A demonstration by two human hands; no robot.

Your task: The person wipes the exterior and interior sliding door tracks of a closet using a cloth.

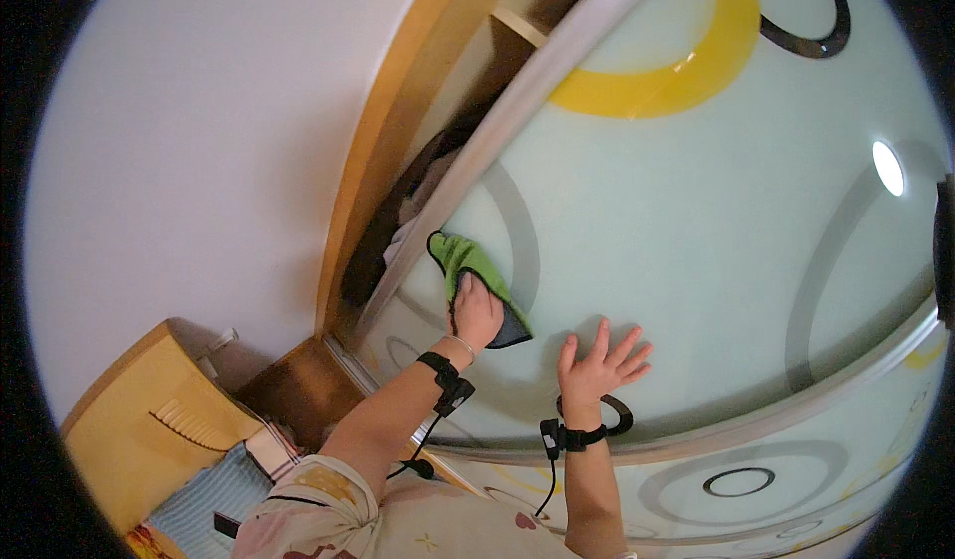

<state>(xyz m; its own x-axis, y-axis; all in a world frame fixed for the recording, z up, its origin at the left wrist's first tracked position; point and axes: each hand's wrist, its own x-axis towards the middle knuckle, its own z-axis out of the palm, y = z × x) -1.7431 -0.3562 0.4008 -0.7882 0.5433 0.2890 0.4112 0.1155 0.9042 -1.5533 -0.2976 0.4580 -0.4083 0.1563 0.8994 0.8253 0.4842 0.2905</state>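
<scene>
My left hand (pixel 477 311) grips a green and grey cleaning cloth (pixel 471 255) with dark edging. The cloth lies against a pale glass sliding wardrobe door (pixel 671 246) printed with rings, close to the door's silvery edge frame (pixel 477 141). Fingers spread, my right hand (pixel 600 365) rests on or just off the same panel, lower and to the right, with nothing in it. Each wrist carries a black strap with a small wired device.
Beyond the door's edge, the wardrobe's open side (pixel 425 178) shows a shelf and dark bundled fabric. A wooden headboard (pixel 149 410), a blue striped pillow (pixel 216 492) and a white wall (pixel 209 149) are at left. A second ringed door panel (pixel 746 477) runs along the bottom right.
</scene>
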